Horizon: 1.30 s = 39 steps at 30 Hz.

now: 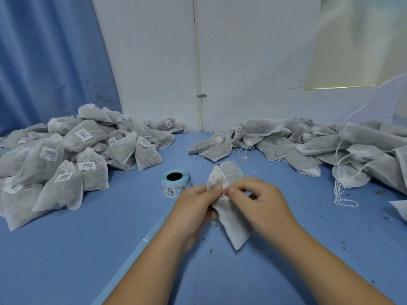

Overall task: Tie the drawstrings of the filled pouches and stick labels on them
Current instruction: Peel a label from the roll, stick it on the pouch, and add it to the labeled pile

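White pouch (233, 219) between left hand (193, 208), right hand (262, 201).

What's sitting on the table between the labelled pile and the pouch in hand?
In the head view, only the label roll stands between the labelled pile and the held pouch.

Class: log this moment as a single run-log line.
both hands pinch white fabric drawstring pouch neck | pale blue label roll untouched | labelled pile left
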{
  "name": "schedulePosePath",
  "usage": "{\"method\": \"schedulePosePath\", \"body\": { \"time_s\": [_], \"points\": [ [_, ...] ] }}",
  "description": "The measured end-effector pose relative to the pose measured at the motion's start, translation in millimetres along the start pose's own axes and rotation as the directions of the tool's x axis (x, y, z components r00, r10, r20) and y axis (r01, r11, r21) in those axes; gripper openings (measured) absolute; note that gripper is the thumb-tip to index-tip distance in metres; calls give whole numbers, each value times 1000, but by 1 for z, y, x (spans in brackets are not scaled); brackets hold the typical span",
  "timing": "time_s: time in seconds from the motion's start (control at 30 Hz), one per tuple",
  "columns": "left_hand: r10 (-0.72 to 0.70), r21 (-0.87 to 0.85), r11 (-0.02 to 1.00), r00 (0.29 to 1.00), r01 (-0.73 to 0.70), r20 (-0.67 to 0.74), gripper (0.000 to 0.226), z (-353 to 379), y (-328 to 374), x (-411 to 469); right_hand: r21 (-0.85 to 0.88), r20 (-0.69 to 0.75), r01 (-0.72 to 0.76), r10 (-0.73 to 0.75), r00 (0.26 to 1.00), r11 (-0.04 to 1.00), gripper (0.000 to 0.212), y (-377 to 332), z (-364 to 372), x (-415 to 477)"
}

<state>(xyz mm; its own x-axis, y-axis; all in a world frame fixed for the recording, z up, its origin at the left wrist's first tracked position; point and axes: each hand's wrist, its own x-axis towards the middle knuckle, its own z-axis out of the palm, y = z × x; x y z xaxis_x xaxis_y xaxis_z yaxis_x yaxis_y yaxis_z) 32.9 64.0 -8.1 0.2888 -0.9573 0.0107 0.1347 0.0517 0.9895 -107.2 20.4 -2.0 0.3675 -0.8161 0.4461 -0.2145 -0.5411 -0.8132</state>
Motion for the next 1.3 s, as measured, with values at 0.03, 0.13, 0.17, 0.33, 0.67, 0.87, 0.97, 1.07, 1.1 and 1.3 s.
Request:
{"method": "schedulePosePath", "body": {
  "time_s": [0.03,0.13,0.17,0.33,0.67,0.87,0.97,1.07,1.1,1.3],
  "points": [
    [0,9,1000,1000,0,-6,21,0,0,-1,37,-51,-56,58,997,998,9,2,-1,3],
    [4,60,998,1000,-3,-9,19,2,-1,-3,108,0,-203,204,979,973,25,8,-7,8],
    [13,78,997,1000,-13,-8,19,3,-1,-3,168,75,-254,245,967,952,28,8,-8,8],
    [38,94,995,999,-40,14,32,3,-4,-3,318,166,-343,304,938,884,18,7,-10,5],
    [-65,109,993,979,44,193,22,2,-10,-4,368,57,-402,411,910,838,30,8,-11,9],
    [3,-70,998,997,-9,-77,23,5,-1,-4,311,213,-415,362,907,855,30,-3,-5,3],
    [33,-79,996,981,-49,-190,18,2,10,-4,280,323,-371,277,905,885,15,-11,6,-6],
    [76,34,997,980,-71,-181,13,-9,22,-7,323,316,-324,222,923,889,14,-18,17,-10],
    [78,72,995,988,-68,-136,11,-13,26,-8,340,301,-315,215,929,886,14,-20,19,-10],
    [-13,95,995,999,17,-44,19,-52,46,-14,419,321,-337,210,924,843,17,-33,42,1]
  ]
}}
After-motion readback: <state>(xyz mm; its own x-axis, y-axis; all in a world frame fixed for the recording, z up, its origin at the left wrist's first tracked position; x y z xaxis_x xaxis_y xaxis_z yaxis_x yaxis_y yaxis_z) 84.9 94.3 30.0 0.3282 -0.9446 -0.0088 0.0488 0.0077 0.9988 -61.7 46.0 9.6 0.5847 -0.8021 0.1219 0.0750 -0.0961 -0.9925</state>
